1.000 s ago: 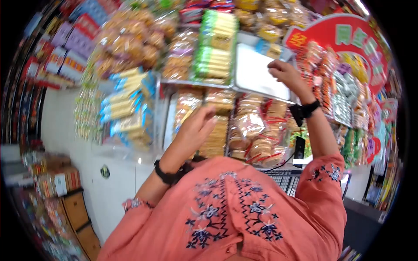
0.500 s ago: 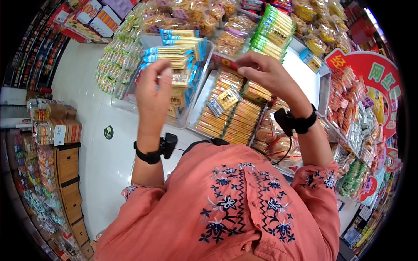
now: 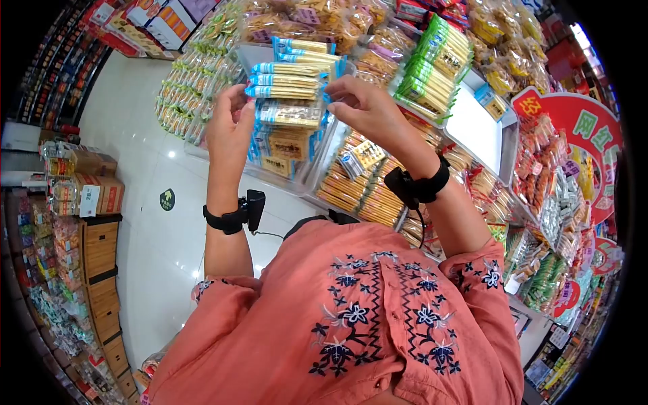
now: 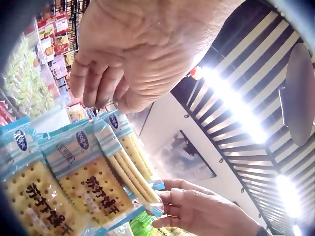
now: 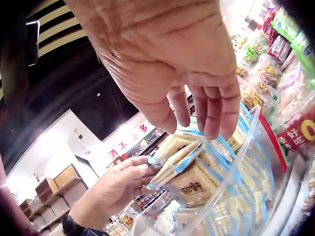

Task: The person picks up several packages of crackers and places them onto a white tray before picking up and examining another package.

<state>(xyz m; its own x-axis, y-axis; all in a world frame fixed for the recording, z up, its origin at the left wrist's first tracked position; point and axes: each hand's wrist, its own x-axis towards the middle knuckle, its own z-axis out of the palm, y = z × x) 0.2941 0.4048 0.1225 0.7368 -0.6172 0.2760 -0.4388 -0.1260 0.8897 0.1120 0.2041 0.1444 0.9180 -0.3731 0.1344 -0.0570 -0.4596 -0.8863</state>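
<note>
Blue-and-clear cracker packs lie stacked over a clear plastic bin. At the left ends of the upper packs, the left hand has its thumb and fingers closed; in the right wrist view this hand pinches pack ends. Opposite it, the right hand grips the right ends, and its fingers show there in the left wrist view. Large crackers with dark printing sit beneath and beside the held packs. The right fingertips are partly hidden in the head view.
Right of the bin stands a tray of packed biscuit sticks, with green packs and a white tray farther right. Bagged snacks fill the back. A wooden cabinet stands at the left.
Both hands have come to the blue packs from apart; the right hand moved left from over the stick tray. The upper packs now lie between the hands. The view has shifted towards the bin.
</note>
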